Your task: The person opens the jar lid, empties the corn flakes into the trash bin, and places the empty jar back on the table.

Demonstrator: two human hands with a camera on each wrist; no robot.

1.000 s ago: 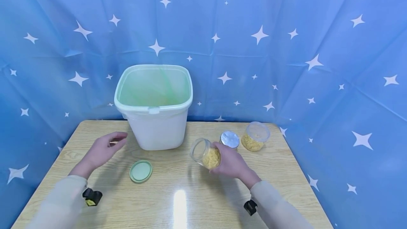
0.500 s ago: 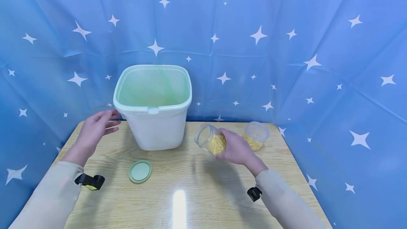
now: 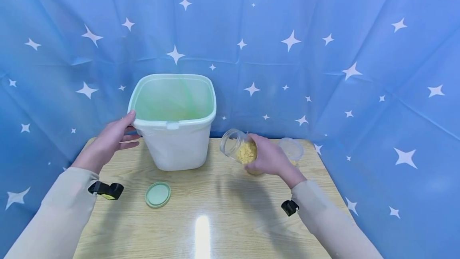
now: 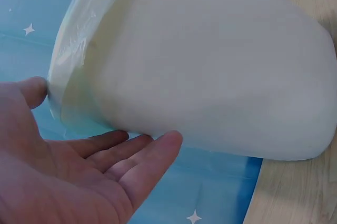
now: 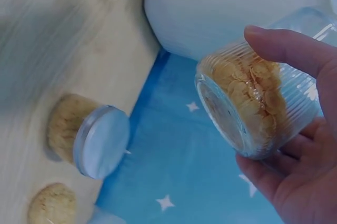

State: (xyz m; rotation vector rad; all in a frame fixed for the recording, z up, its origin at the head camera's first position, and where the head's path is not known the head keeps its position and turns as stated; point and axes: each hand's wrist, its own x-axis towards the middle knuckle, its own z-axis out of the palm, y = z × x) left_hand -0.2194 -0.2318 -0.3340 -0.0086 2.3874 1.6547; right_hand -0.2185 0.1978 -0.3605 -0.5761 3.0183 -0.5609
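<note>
My right hand (image 3: 267, 155) grips an uncapped clear jar (image 3: 231, 144), tilted with its mouth toward the left. Pale yellow flakes (image 5: 247, 95) lie in its lower part in the right wrist view, thumb on one side and fingers on the other. At the left side of a white bin (image 3: 176, 147), my left hand (image 3: 111, 141) has its thumb at the pale green rim (image 3: 190, 122). Its other fingers extend almost straight beside the bin's wall in the left wrist view. A round green lid (image 3: 158, 194) lies on the table in front of the bin.
A jar with a silver lid (image 5: 108, 142) stands on the table, mostly hidden behind my right hand in the head view. Beside it is a tub with a clear top (image 3: 292, 149). A blue star-patterned curtain (image 3: 251, 51) hangs behind the table.
My right hand has lifted the jar slightly up and to the right. My left hand has moved outward, then up to the bin's left rim. The bin and green lid have stayed put.
</note>
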